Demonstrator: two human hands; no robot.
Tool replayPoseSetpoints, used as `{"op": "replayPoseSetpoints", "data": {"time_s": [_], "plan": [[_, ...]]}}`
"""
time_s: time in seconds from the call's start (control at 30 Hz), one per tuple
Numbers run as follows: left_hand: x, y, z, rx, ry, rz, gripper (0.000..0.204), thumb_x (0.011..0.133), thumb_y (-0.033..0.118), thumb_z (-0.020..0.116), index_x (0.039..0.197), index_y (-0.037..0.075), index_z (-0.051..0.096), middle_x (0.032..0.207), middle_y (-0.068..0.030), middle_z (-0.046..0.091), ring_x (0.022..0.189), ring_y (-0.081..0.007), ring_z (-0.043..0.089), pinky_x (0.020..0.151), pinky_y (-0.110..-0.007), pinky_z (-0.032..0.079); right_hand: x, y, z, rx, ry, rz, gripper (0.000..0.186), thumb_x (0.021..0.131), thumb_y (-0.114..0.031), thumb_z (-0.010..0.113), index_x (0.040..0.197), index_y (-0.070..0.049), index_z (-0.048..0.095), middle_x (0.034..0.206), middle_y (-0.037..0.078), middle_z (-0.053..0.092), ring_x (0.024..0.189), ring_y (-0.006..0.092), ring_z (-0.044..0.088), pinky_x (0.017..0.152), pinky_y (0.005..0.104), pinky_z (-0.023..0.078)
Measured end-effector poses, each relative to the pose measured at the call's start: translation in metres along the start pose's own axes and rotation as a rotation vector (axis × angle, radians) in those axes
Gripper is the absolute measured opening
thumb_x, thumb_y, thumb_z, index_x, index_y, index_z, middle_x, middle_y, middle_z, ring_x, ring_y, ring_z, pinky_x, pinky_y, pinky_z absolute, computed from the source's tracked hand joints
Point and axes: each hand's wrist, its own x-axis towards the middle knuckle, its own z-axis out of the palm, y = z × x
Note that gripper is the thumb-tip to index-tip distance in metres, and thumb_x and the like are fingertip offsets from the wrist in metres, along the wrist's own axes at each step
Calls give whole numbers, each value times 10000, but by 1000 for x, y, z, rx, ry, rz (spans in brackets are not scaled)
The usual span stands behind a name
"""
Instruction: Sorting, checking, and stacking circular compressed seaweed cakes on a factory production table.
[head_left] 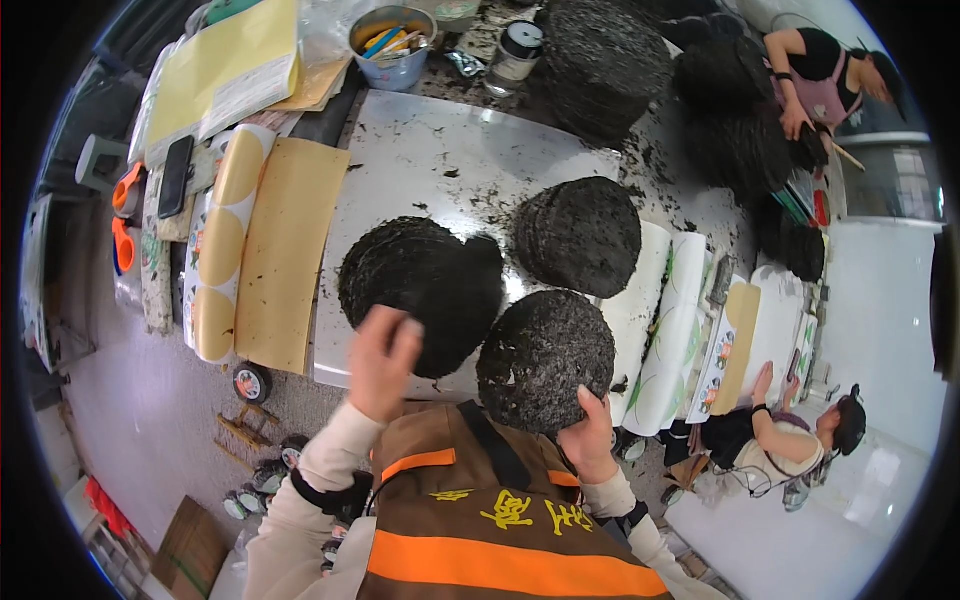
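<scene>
My right hand [590,432] grips the lower edge of a round, dark, pressed tea-like cake [545,358], held tilted up close to my chest. My left hand [382,362] rests with fingers spread on the near edge of a stack of the same dark discs [420,285] on the shiny metal table [420,160]. Another stack of dark discs [580,235] stands further back to the right.
Yellow paper sheets [285,250] and round yellow stickers [222,245] lie at the left. A metal bowl [393,45] and a jar [515,55] stand at the back, beside taller stacks of discs [600,65]. Two other people [790,440] work at the right.
</scene>
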Motion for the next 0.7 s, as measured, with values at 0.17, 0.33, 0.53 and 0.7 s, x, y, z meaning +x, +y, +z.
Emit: {"op": "replayPoseSetpoints", "data": {"time_s": [0.17,0.33,0.53,0.7], "plan": [[11,-25,1,420,232,444,301,741,100,747,1007,36,621,1111,-163,633,1062,-364,586,926,-461,470,9,1,-10,77,21,38,500,922,-170,546,1393,-40,437,1357,115,536,1250,290,515,1078,475,394],[-48,31,69,275,-545,893,608,785,356,750,1246,4,569,1303,-147,575,1252,-305,532,992,-413,459,-1,-4,-1,50,2,19,483,878,-82,551,1346,-11,456,1285,144,564,1168,286,570,1018,449,459],[-40,16,76,414,-509,964,445,813,186,631,1226,22,607,1298,-118,584,1248,-260,541,978,-386,478,-5,-15,4,77,-8,15,573,790,-35,538,1356,-3,454,1309,153,553,1178,287,570,1023,420,465],[-38,16,74,311,-519,1093,420,844,157,579,1246,36,581,1277,-116,596,1230,-269,556,1015,-402,463,9,-46,-8,32,-65,-24,506,899,-69,549,1385,19,436,1312,140,568,1155,257,588,995,386,475]]}}
